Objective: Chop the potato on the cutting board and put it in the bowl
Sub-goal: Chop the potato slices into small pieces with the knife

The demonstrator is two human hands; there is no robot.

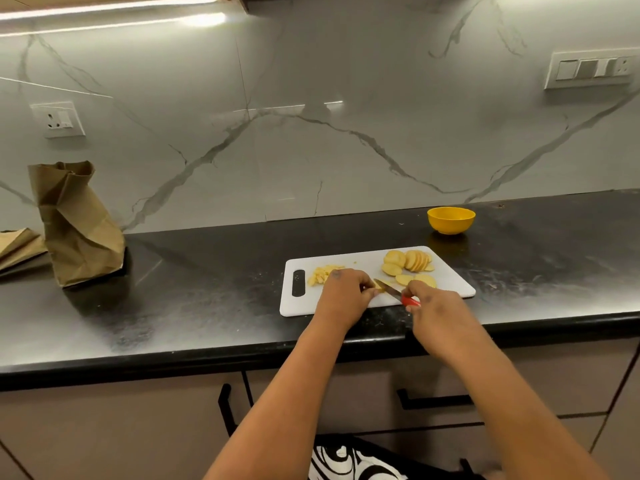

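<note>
On the white cutting board (pixel 346 308) the left hand (pixel 344 289) pinches a small potato piece (pixel 378 290) while the right hand (pixel 431 301) grips the red-handled knife (pixel 398 293), blade on that piece. Potato slices (pixel 410 266) lie at the board's far right, chopped bits (pixel 320 273) left. The yellow bowl (pixel 451 220) stands on the desk (pixel 207 289) beyond.

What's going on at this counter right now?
A person is chopping potato on a white cutting board. The right hand holds a red-handled knife, while the left hand steadies a small potato piece under the blade. A pile of chopped bits lies at the board's left end, and round slices wait at its right end. The yellow bowl stands behind the board; I see no potato in it.
</note>
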